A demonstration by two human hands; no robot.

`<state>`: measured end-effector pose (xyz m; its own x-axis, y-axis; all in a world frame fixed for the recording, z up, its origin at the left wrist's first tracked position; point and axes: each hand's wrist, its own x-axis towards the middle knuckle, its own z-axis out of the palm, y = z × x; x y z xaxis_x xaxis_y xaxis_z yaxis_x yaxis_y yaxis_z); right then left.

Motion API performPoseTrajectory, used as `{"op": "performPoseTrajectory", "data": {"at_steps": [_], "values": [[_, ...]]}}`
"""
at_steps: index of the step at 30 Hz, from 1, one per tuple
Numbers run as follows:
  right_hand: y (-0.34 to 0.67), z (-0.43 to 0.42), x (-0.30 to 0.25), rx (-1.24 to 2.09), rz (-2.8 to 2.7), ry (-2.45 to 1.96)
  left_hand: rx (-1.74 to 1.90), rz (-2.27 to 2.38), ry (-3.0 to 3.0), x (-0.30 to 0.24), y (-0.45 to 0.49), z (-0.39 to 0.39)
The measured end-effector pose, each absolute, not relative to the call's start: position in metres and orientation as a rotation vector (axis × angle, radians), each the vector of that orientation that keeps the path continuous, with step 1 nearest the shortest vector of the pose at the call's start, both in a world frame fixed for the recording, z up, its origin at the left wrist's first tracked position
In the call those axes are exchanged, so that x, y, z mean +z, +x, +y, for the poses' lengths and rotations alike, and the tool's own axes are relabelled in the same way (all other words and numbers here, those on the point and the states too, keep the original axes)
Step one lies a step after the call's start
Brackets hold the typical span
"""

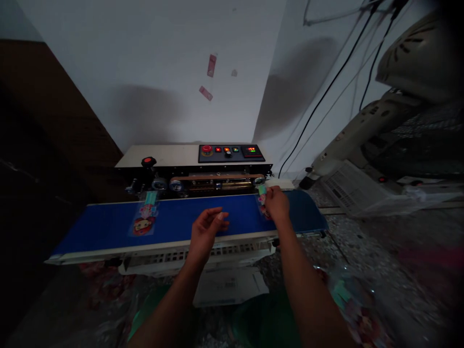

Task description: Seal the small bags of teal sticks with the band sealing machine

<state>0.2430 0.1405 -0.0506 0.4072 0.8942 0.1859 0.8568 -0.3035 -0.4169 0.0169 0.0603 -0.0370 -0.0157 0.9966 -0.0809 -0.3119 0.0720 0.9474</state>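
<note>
Over the blue belt (177, 220) by a white wall (145, 48), the right hand (278, 205) pinches a packet (262, 198), the left hand (208, 229) loosely parted.

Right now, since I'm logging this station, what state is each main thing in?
Black rectangular control panel: display lit
Clear plastic packet at left: lying unheld
Clear plastic packet at right: held
Bare right hand: pinching that packet
Bare left hand: empty, loosely curled
Flat blue conveyor belt: motion unclear
</note>
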Motion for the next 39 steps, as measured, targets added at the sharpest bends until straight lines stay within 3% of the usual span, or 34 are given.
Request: {"op": "performPoseTrajectory", "data": {"at_steps": [5,10,16,22,27,33,39], "values": [[0.233,0.134,-0.038,0.032,-1.47,-1.965,1.369,1.051,0.886,-0.037,0.014,0.062],[0.218,0.111,-0.018,0.219,-1.372,-1.647,1.456,1.126,0.895,-0.021,0.011,0.052],[0.145,0.056,0.004,0.458,-1.468,-1.343,1.267,1.157,1.134,-0.003,-0.046,-0.018],[0.047,-0.044,-0.018,0.745,-2.029,-0.962,1.19,1.553,1.217,-0.06,-0.159,-0.106],[-0.003,-0.092,-0.051,0.668,-2.339,-0.74,1.019,1.786,1.13,-0.114,-0.23,-0.172],[-0.026,-0.095,-0.061,0.532,-2.417,-0.692,1.02,1.799,1.051,-0.147,-0.242,-0.205],[-0.03,-0.096,-0.062,0.533,-2.394,-0.676,1.097,1.75,1.084,-0.141,-0.214,-0.189]]}}
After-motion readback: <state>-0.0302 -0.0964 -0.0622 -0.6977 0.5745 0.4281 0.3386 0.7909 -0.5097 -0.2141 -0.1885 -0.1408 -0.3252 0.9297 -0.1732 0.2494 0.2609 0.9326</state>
